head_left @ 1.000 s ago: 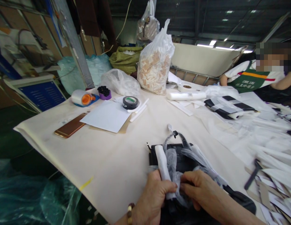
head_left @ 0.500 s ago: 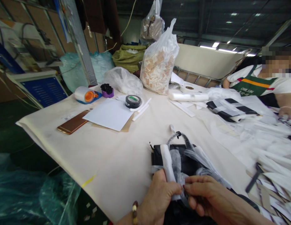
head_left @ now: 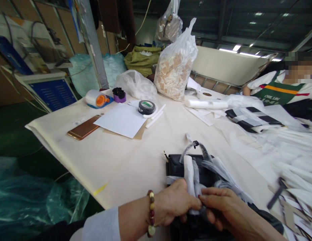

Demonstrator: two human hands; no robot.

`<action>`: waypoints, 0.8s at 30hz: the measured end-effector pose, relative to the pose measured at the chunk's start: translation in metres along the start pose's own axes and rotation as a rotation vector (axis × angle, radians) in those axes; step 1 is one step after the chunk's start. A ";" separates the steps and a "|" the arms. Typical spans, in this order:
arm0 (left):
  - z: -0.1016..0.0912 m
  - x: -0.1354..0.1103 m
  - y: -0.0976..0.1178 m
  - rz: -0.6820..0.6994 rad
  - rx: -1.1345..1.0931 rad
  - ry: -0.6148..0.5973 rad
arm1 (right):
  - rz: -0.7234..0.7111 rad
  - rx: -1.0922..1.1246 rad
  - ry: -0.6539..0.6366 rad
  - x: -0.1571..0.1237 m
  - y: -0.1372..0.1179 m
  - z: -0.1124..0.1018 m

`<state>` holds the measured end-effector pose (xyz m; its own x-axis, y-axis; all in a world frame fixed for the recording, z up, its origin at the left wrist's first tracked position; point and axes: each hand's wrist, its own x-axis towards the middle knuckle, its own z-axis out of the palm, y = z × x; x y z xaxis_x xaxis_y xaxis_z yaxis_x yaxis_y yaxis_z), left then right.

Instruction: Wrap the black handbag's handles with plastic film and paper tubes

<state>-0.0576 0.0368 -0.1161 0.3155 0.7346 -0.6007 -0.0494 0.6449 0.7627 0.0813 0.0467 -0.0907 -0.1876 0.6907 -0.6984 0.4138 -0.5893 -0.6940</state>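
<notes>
A black bag [head_left: 176, 164] lies on the table in front of me, its looped handle [head_left: 204, 150] covered in clear film. White foam wrapping [head_left: 188, 172] runs along a strap on its front. My left hand [head_left: 174, 201], with a beaded bracelet [head_left: 151, 214] at the wrist, is closed on the lower end of this wrapped strap. Close against its thumb, my right hand [head_left: 218, 204] pinches at the same spot. What exactly the right fingertips hold is too small to make out. The bag's lower part is partly hidden under my hands.
A phone [head_left: 82, 128], white paper [head_left: 122, 119], black tape [head_left: 146, 107] and a tape dispenser [head_left: 97, 99] lie at the left. A filled plastic bag [head_left: 174, 68] stands behind. A hammer-like tool [head_left: 276, 194] and scraps are at the right. A co-worker [head_left: 277, 88] sits across.
My left forearm has swung further into view, showing more bracelet and a light sleeve. The wrapped strap is more upright. The whole view has shifted slightly; both hands stay together at the strap.
</notes>
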 end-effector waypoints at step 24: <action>-0.009 0.004 -0.005 0.132 0.165 -0.165 | -0.083 -0.089 -0.085 0.005 -0.003 0.004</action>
<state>-0.0647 0.0385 -0.1248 0.4673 0.7570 -0.4567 0.0504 0.4929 0.8686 0.0758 0.0503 -0.0925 -0.2981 0.6953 -0.6539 0.4702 -0.4893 -0.7345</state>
